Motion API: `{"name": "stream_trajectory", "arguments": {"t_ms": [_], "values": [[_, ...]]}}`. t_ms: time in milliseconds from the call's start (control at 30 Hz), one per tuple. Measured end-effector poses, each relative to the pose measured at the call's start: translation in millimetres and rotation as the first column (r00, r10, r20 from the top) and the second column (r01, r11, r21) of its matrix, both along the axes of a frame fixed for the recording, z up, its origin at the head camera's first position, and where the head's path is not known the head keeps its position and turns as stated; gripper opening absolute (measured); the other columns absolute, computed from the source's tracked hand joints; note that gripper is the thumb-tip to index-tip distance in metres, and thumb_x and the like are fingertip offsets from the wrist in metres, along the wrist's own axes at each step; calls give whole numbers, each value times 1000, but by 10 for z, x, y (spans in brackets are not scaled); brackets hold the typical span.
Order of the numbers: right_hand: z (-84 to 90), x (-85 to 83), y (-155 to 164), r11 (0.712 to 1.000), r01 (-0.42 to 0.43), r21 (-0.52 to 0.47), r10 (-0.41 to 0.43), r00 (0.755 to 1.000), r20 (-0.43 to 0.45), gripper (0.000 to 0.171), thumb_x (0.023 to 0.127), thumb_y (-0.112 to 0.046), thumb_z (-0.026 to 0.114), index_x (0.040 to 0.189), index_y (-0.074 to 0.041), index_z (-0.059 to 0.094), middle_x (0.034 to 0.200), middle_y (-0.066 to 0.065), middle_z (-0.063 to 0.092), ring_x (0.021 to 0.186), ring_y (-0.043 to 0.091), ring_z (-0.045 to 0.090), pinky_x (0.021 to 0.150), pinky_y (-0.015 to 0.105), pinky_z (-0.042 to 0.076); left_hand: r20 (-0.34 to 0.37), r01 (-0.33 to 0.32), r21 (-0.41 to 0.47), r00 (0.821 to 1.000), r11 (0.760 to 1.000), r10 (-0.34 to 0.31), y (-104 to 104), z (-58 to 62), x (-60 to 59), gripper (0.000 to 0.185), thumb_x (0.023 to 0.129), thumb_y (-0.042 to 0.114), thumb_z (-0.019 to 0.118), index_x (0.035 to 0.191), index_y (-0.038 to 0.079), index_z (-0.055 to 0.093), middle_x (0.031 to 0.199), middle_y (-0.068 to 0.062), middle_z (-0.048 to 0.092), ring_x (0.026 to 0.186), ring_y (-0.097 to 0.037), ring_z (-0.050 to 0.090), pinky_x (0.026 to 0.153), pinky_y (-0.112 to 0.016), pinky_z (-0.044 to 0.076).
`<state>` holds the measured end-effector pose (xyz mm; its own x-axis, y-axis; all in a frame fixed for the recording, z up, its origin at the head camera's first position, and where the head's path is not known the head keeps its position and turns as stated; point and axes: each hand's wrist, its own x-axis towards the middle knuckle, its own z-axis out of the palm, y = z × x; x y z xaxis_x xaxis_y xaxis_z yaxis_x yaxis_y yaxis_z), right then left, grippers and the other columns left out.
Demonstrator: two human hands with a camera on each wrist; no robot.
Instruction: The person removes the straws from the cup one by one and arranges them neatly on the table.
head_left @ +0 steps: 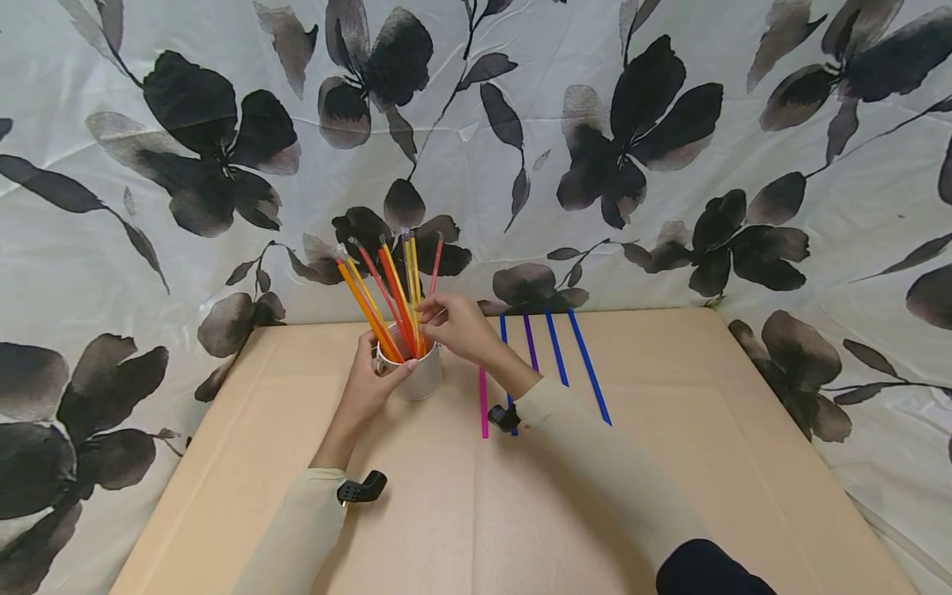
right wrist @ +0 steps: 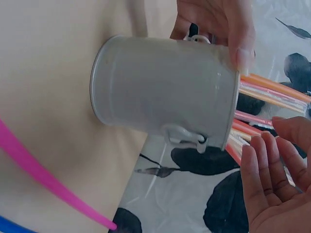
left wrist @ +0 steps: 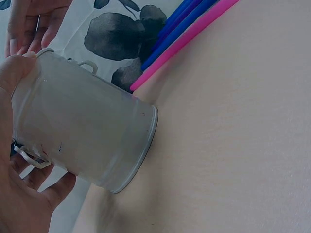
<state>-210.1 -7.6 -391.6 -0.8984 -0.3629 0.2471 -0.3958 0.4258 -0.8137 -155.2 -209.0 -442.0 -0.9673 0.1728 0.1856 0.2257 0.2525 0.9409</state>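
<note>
My left hand grips a small white metal bucket, with the thumb at its rim. The bucket stands on the table near the far edge, a small loop handle on its side. Orange, red and yellow straw-like sticks with clear tips lean upright in it. My right hand is over the rim on the right, beside the sticks. In the right wrist view its fingers are loosely bent, with the thumb apart from them and the sticks passing behind.
On the table, right of the bucket, lie a pink stick, a purple stick and several blue sticks. My right forearm covers part of them. A floral cloth hangs behind the table.
</note>
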Motion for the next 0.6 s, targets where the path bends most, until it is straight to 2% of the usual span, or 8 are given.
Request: {"name": "stream_trajectory", "arguments": {"t_ms": [333, 500, 600], "values": [[-78, 9, -158, 999, -29, 22, 28, 1000, 11, 32, 93, -11, 75, 123, -5, 67, 105, 3, 69, 94, 13, 65, 80, 19, 57, 9, -2, 22, 1000, 1000, 1, -8, -40, -6, 80, 92, 16, 76, 153, 4, 24, 151, -26, 34, 140, -38, 37, 117, -57, 33], [-70, 17, -233, 998, -42, 39, 41, 999, 17, 31, 92, -11, 76, 121, -7, 68, 107, 4, 70, 93, 16, 68, 74, 20, 58, -25, 6, 8, 1000, 1000, -6, -2, -39, -6, 79, 92, 13, 75, 153, 4, 24, 151, -26, 34, 140, -38, 36, 116, -60, 33], [-77, 23, -284, 998, -59, 25, 58, 998, 21, 31, 92, -10, 75, 122, -7, 68, 107, 5, 71, 92, 17, 69, 72, 21, 58, -34, 7, 12, 999, 1000, -7, -25, -100, -45, 80, 92, 13, 75, 153, 4, 24, 151, -23, 35, 139, -37, 36, 115, -60, 34]]}}
